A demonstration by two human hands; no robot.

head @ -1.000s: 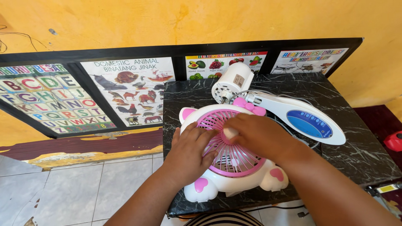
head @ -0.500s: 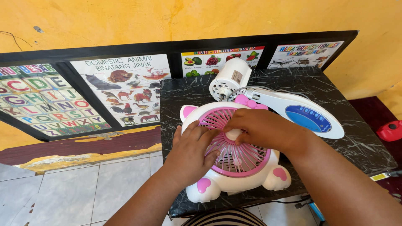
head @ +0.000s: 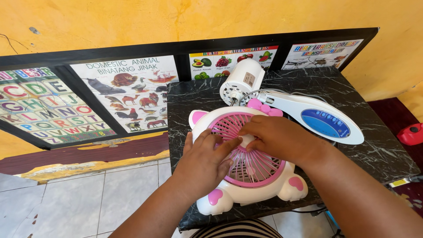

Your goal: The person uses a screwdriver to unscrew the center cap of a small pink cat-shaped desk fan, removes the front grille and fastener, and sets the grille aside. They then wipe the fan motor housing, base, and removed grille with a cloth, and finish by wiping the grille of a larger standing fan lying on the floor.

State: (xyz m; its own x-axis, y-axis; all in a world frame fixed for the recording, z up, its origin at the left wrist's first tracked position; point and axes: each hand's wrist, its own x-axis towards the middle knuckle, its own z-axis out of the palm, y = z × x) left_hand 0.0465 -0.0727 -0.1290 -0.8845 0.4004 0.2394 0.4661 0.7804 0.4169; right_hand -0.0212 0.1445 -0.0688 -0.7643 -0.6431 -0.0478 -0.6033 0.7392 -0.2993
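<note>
On the black marble surface (head: pixel 379 145) by the yellow wall, the fan (head: pixel 246 163) lies face up, grille in place. Your left hand (head: pixel 203 164) rests open on it; your right hand's (head: pixel 275 137) grip pinches the hub, motor (head: pixel 241 86) lying apart beyond.

Place: a room in a home, likely a small repair corner.
Walls: painted yellow (head: pixel 110 22), scuffed at the base.
Floor: pale tiles (head: pixel 75 202).
Decor: children's learning posters (head: pixel 128 92) in a black frame.
Work surface: small black marble-look table (head: pixel 379 145) holding a dismantled fan (head: pixel 246 167) and its white motor (head: pixel 241 86).
</note>
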